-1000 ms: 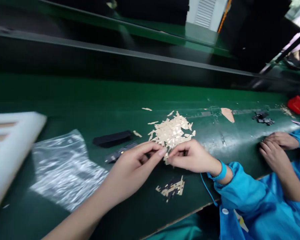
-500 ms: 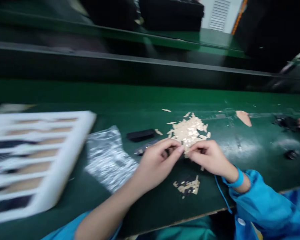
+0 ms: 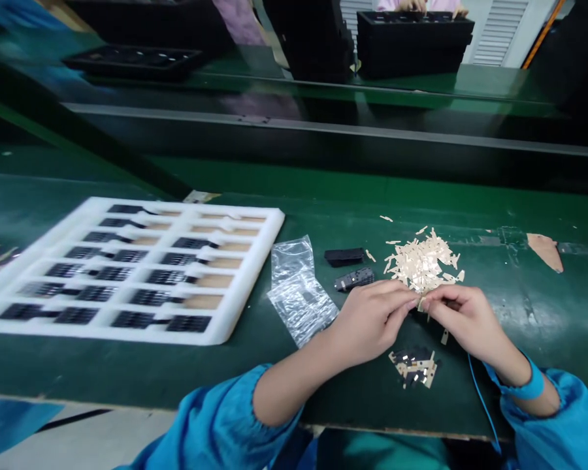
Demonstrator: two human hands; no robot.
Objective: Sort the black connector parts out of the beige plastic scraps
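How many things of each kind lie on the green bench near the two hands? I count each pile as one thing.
White foam tray: 1
Clear plastic bag: 1
Loose black parts: 2
Piles of small pieces: 2
Tan scrap: 1
Total: 7

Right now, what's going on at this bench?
A person in blue sleeves has both hands together at the near edge of a pile of small tan strips on the green bench. The left hand and right hand pinch a small piece between their fingertips. A smaller heap lies near them; a white foam tray of dark parts sits left.
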